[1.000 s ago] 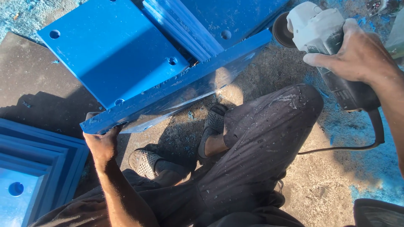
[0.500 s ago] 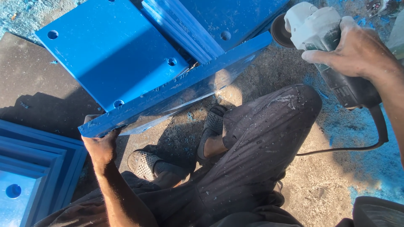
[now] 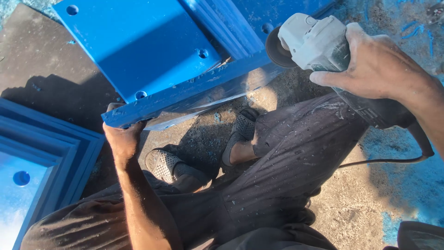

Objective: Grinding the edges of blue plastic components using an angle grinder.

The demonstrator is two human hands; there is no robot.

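My left hand grips the near left corner of a blue plastic slab that stands tilted on its edge, with round holes near its corners. My right hand is closed around the body of a grey-white angle grinder. Its dark disc sits against the slab's lower edge at the right end. A black cord trails from the grinder over my leg.
Another blue grooved slab lies at the left. More blue slabs rest behind the held one. My legs in dark trousers and grey shoes are below the slab. Blue shavings cover the concrete ground.
The grinder and my right hand have shifted left along the slab's lower edge. My left hand keeps its hold on the corner.
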